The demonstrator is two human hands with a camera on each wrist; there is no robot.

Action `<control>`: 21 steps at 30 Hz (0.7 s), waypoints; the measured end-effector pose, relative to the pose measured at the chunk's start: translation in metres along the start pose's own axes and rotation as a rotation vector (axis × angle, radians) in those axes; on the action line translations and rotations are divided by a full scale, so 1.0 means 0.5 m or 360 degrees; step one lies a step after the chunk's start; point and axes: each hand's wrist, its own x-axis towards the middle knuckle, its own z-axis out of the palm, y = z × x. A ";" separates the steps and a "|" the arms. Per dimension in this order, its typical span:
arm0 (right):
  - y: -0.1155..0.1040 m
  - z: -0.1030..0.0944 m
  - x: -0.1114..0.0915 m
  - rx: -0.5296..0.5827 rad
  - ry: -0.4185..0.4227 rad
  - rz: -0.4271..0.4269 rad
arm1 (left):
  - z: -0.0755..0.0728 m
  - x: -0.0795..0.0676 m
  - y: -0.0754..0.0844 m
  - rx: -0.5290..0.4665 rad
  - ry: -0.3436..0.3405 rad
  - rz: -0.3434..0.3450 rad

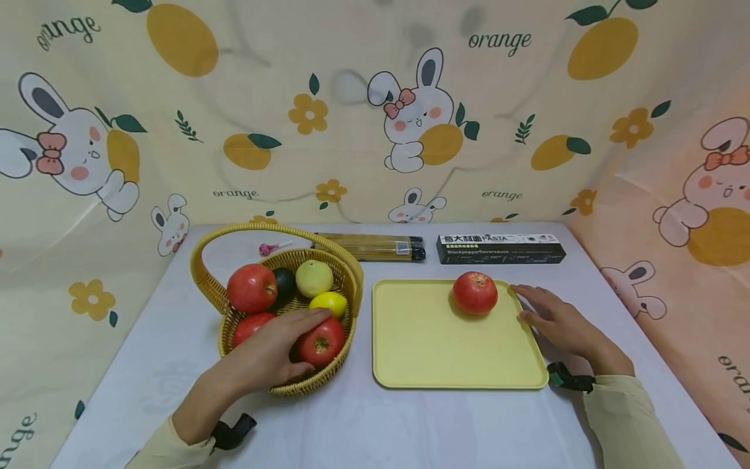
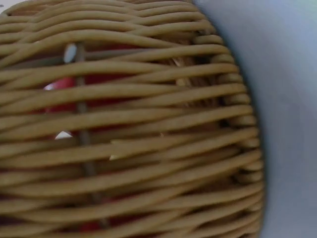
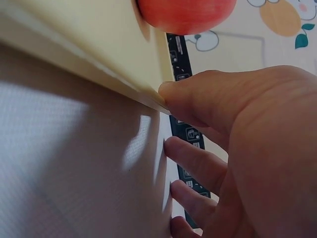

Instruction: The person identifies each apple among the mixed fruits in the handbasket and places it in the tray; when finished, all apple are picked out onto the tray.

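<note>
In the head view, my left hand (image 1: 266,348) reaches into the wicker basket (image 1: 305,389), its fingers over the top of a red apple (image 1: 322,342) and its thumb at the near side, holding it. The left wrist view shows only the basket's woven wall (image 2: 124,119), with red fruit behind the gaps. My right hand (image 1: 565,326) lies at the right edge of the yellow tray (image 1: 457,358). In the right wrist view its thumb (image 3: 198,94) touches the tray's rim, with the other fingers extended on the table. Another red apple (image 1: 475,293) sits on the tray's far right part.
Also in the basket are red apples (image 1: 252,288), a dark green fruit (image 1: 284,286), a pale green fruit (image 1: 314,278) and a lemon (image 1: 329,303). The handle (image 1: 275,228) arches above. Behind lie a lollipop (image 1: 266,249), a spaghetti pack (image 1: 375,247) and a black pasta box (image 1: 500,249).
</note>
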 end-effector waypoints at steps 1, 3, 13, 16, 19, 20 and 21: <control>-0.001 0.000 0.000 0.0000 0.0002 -0.0005 | 0.002 -0.001 -0.002 -0.0002 0.0029 0.0002; -0.003 0.000 0.000 0.0006 0.0004 -0.0010 | 0.007 -0.005 -0.007 -0.0025 0.0101 0.0011; -0.006 -0.003 0.004 0.0029 -0.0025 0.0033 | 0.012 -0.020 -0.025 -0.0284 0.0549 0.0124; -0.006 -0.004 0.002 0.0029 -0.0030 0.0040 | 0.007 -0.022 -0.020 -0.0361 0.0636 0.0090; -0.006 -0.003 -0.001 0.0031 -0.0030 0.0041 | 0.000 -0.023 -0.008 -0.0508 0.0673 0.0063; -0.006 -0.003 -0.001 0.0030 -0.0029 0.0041 | -0.003 -0.023 -0.003 -0.0570 0.0672 0.0058; -0.006 -0.003 -0.002 0.0028 -0.0027 0.0039 | -0.007 -0.022 0.003 -0.0640 0.0666 0.0061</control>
